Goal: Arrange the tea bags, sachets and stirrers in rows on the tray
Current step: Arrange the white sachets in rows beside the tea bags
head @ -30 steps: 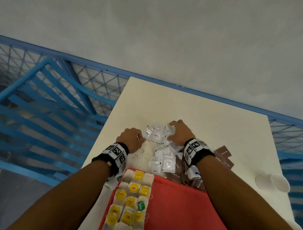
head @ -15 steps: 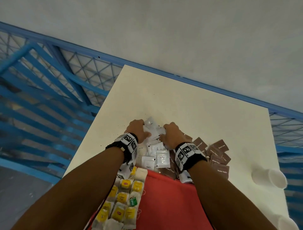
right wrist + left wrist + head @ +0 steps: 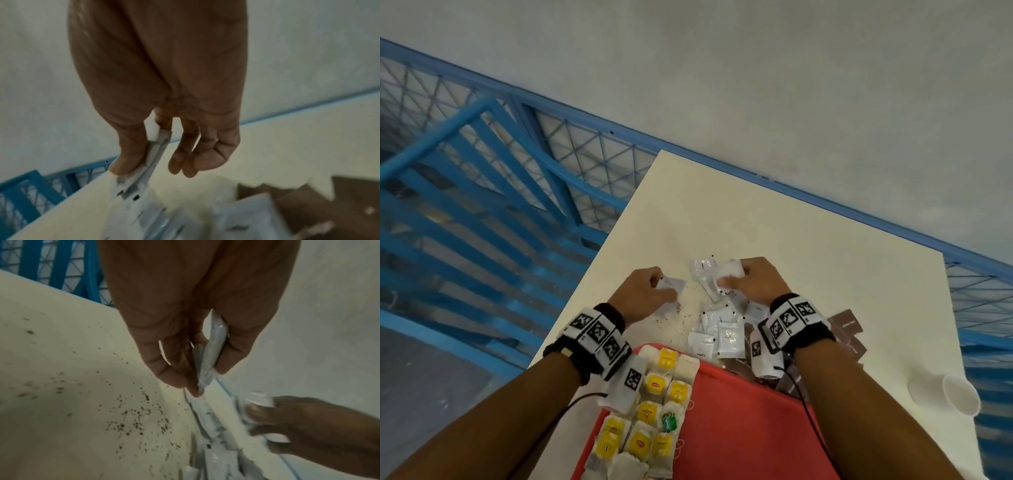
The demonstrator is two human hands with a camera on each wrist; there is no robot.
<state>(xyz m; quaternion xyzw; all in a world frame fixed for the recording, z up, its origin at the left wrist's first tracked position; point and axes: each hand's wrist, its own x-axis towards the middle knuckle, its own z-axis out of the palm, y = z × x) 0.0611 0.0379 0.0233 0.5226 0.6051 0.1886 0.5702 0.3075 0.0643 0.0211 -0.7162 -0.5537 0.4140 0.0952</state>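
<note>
My left hand (image 3: 650,291) pinches a white sachet (image 3: 671,285) just above the table; the left wrist view shows that sachet (image 3: 211,353) edge-on between thumb and fingers. My right hand (image 3: 751,282) grips another white sachet (image 3: 731,270) over the loose heap of white sachets (image 3: 719,329); in the right wrist view this sachet (image 3: 156,155) sits between thumb and forefinger. The red tray (image 3: 743,428) lies near me with yellow-tagged tea bags (image 3: 654,411) in rows along its left side. Brown sachets (image 3: 846,329) lie beside my right wrist. No stirrers are visible.
Two white paper cups (image 3: 945,394) lie on their sides at the table's right edge. Dark crumbs (image 3: 133,418) are scattered on the cream table (image 3: 774,219). A blue railing (image 3: 500,205) runs past the left edge and a grey wall (image 3: 756,68) stands behind.
My hands have drawn apart, each now holding a white sachet. The left hand moved left, away from the heap; the right stays over it.
</note>
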